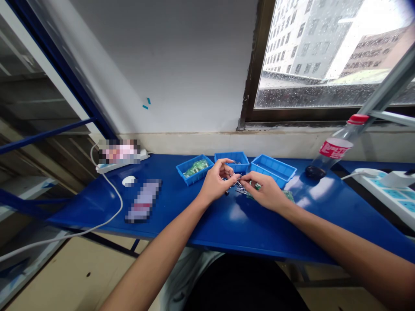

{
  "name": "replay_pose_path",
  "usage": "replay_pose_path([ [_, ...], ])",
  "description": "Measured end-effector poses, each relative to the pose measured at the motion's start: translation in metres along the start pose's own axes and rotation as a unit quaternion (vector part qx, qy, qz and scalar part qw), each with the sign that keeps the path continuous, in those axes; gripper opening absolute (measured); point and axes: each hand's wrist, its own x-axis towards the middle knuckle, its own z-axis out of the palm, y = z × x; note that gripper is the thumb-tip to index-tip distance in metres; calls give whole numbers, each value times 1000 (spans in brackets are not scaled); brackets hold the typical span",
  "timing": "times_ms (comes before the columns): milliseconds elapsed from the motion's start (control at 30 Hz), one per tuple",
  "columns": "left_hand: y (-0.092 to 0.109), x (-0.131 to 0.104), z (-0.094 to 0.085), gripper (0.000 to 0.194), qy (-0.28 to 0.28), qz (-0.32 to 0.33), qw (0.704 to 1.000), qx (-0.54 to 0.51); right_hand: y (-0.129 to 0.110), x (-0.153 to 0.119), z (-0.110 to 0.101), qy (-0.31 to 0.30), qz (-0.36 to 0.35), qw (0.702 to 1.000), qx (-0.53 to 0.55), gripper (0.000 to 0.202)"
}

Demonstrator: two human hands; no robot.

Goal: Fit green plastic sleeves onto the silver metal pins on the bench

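My left hand [215,182] and my right hand [264,190] meet over the blue table [207,224], fingertips almost touching. Thumb and forefinger of each are pinched together around something small that I cannot make out. Beneath the fingers lies a loose pile of small shiny metal pieces [240,189]. Green packets [288,196] lie partly hidden behind my right hand. Just beyond the hands stand three blue trays: the left tray [198,178] holds green-and-clear packets [198,166], the middle tray [231,156] holds thin metal pieces, and the right tray [281,173] sits behind my right hand.
A clear plastic bottle [335,149] with a red cap leans at the right, near a white power strip [400,194]. To the left are a blurred-out phone-shaped object [144,201], a white round object [129,181] and a white cable [120,198]. Wall and window stand behind.
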Motion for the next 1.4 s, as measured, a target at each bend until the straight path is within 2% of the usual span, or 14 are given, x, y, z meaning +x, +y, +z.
replay_pose_path([
  [233,-2,0,-1,57,-6,-39,999,-13,2,-1,1,-9,4,1000,-4,27],
  [533,4,0,-2,49,-32,-49,998,9,6,0,1,-20,-9,999,37,27],
  [667,3,-1,-3,54,-41,-65,997,-13,5,1,0,-20,16,997,75,26],
  [800,-1,0,-2,54,-48,-48,998,-10,4,2,-1,-11,51,994,96,26],
  [1000,0,1,-1,25,-42,-1,995,93,12,1,2,17,96,982,159,30],
  [1133,-3,0,-3,23,-63,38,979,191,18,3,3,45,120,971,204,35],
  [1233,-10,-2,-4,18,-76,71,948,300,20,5,2,63,147,959,232,40],
  [1300,-15,-3,-4,20,-84,78,928,355,18,9,1,70,160,952,253,42],
  [1400,-19,-4,-5,29,-105,74,912,390,16,19,0,79,173,945,265,44],
])
